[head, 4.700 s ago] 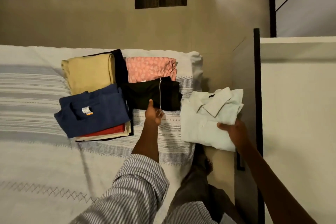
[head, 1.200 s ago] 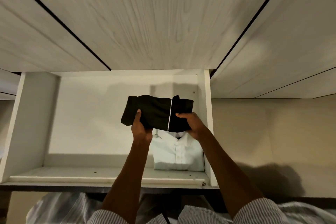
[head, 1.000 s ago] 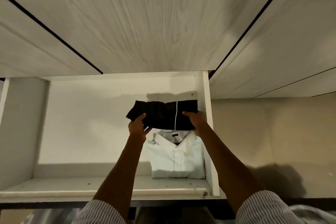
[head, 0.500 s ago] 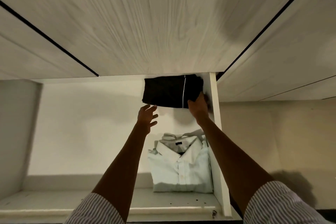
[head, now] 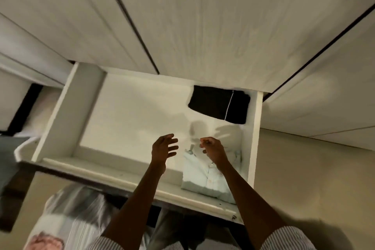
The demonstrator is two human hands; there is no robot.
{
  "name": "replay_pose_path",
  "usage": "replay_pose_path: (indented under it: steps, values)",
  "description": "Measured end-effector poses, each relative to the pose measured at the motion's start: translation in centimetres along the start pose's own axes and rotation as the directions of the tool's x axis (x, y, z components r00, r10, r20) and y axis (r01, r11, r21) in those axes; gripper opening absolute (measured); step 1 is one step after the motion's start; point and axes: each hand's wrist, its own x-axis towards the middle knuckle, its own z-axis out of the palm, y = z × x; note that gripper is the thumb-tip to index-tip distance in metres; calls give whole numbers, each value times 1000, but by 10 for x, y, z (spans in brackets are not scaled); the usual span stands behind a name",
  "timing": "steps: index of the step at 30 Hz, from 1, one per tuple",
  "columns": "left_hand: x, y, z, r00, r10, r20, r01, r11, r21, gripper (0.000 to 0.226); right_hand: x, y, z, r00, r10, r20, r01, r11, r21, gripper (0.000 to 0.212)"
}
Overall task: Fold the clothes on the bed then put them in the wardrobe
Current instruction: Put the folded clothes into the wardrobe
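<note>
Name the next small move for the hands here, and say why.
Probably draw both hands back out of the drawer and turn for another garment. The left hand and right hand hold nothing, and the black garment already lies at the back, behind the white shirt.

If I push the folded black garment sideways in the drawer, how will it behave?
The black garment is soft folded cloth, so it would probably bunch or unfold, not slide stiffly. It looks light. It cannot roll.

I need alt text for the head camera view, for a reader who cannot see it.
Two empty hands, left hand and right hand, reach over an open white drawer. Inside lie a folded black garment at the back and a folded white shirt in front.
</note>
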Motion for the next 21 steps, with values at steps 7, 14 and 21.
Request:
replay_pose_path:
  steps: [7,14,21]
  values:
    - [-71,-24,-93,960,22,-279,-90,968,-232,23,-47,-37,74,954,-106,281,186,943,-274,24]
    - [-122,-76,-194,856,-102,-506,-181,859,-479,24,-87,-73,180,833,-154,531,420,800,-428,14]
    - [-178,-135,-299,747,-269,-607,-241,742,-625,23,-145,-80,313,659,-137,740,639,621,-454,11]
